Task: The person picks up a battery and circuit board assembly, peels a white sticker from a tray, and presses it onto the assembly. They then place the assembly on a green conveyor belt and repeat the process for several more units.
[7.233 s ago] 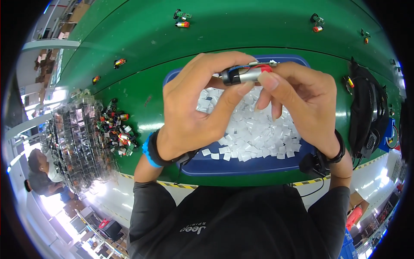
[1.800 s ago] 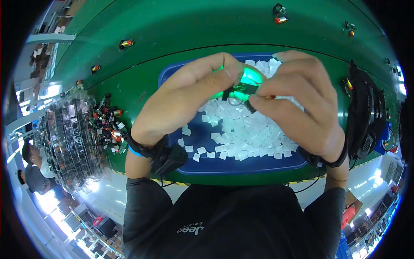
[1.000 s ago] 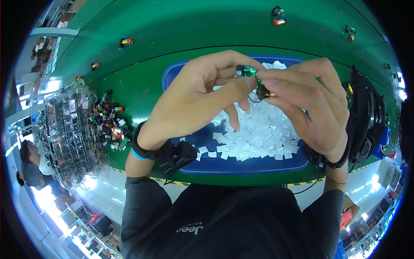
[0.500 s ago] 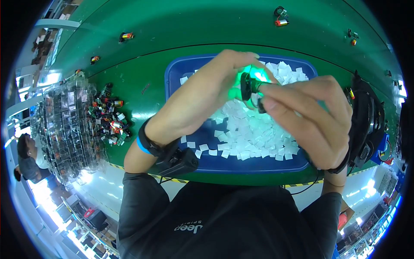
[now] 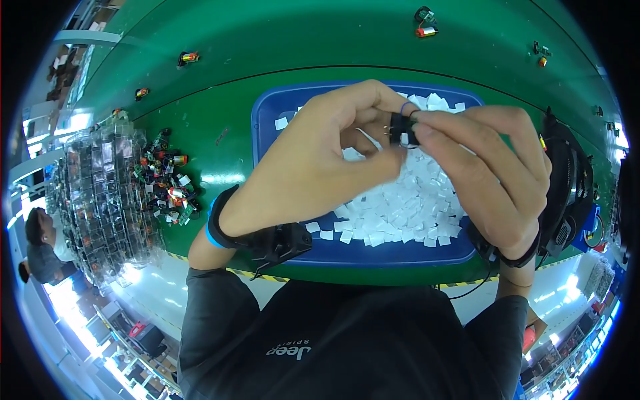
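Over a blue tray [image 5: 377, 256], my two hands meet at a small black electronic part [image 5: 403, 130] with thin metal pins on its left side and a white patch. The thumb and fingertips of my right hand [image 5: 497, 170] pinch it from the right. My left hand [image 5: 333, 137] curls around it from the left, index finger near its top and thumb below. A thin dark wire loops above the part by the left fingertip. Whatever lies behind the left fingers is hidden. Many small white square pieces [image 5: 400, 213] lie loose in the tray.
A heap of small circuit boards with red-and-yellow cells [image 5: 175, 180] lies left of the tray, beside stacked clear plastic trays [image 5: 103, 193]. Single assemblies [image 5: 427, 31] are spread along the far green table [image 5: 300, 40]. A black bag [image 5: 567, 187] stands at the right; another person [image 5: 47, 243] is at far left.
The bright green light between my hands no longer shows. The black part has turned, showing its pins, and my left thumb has swung into view below it.
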### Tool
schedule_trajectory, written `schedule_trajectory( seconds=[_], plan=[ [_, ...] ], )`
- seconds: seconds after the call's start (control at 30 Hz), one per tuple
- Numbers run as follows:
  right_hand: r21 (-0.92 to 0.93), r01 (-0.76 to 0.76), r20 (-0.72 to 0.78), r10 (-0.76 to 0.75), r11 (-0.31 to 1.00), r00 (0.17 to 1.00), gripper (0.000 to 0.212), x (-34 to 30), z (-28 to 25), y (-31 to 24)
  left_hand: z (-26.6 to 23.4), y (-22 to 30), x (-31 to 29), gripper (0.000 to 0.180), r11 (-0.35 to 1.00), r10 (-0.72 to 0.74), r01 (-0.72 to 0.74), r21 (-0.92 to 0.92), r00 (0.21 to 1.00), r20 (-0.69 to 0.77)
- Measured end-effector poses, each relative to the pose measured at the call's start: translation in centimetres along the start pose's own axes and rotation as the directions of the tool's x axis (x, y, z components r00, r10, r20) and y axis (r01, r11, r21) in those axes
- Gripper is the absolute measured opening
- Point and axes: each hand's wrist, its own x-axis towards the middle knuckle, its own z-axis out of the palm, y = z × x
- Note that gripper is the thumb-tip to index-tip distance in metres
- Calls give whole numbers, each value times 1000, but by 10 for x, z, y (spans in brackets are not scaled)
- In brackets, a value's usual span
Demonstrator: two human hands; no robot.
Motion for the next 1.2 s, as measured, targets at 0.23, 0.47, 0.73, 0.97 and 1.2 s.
schedule_trajectory(
  seconds=[0.23,0.47,0.73,0.97,1.2],
  plan=[
    [17,-27,-20,28,999,999,39,1,-4,-1,4,7,3,36,995,-40,40,-90,999,7],
    [1,-16,-117,16,1000,993,41,-2,-2,2,12,-2,7,40,959,249,-261,-109,962,-112],
    [68,11,-146,-1,998,989,36,-1,-4,8,7,0,5,40,956,292,-291,20,955,-46],
    [322,-198,-66,230,926,971,34,-3,-26,8,8,-2,11,41,884,413,-438,-163,895,-169],
    [559,-350,24,407,752,913,28,-5,-10,-1,8,-9,12,42,833,553,-551,55,823,-129]
  ],
)
